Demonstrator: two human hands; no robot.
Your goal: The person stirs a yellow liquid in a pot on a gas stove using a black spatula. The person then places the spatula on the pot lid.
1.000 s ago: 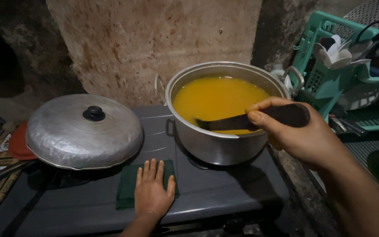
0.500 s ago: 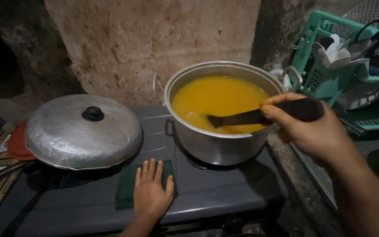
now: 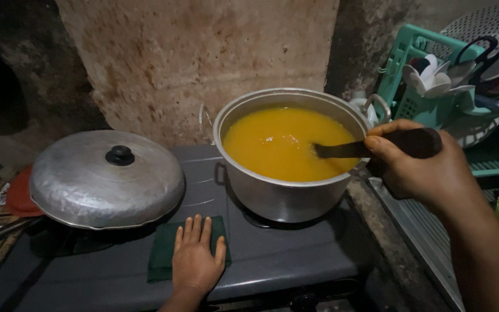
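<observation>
Item: stirring at a two-burner stove [image 3: 295,260], viewed from above.

Right hand [image 3: 428,173] — fingers wrapped firmly round the dark handle of a ladle [image 3: 371,147], whose far end dips into thick yellow-orange soup [image 3: 278,144]. The soup fills an aluminium pot [image 3: 284,190] on the burner just ahead and to the left of that grip. The bowl of the ladle is submerged and cannot be seen.

Left hand [image 3: 196,260] — flat, fingers spread, holding nothing, palm resting on a folded dark green cloth [image 3: 163,254] on the stove top, down and well to the left of the ladle grip.

Handling note: a judgement — the liquid stands close to the rim, so slow, low sweeps that keep the shaft off the rim's near edge would avoid slopping. The pot is probably hot; the cloth lies near for steadying it.

Surroundings: a domed metal lid [image 3: 108,176] with black knob covers a pan on the farther left burner, apart from the pot. A teal dish rack [image 3: 434,98] with scissors and utensils stands just behind the gripping hand — the tightest spot for the elbow and handle. A stained wall [image 3: 203,58] lies beyond.
</observation>
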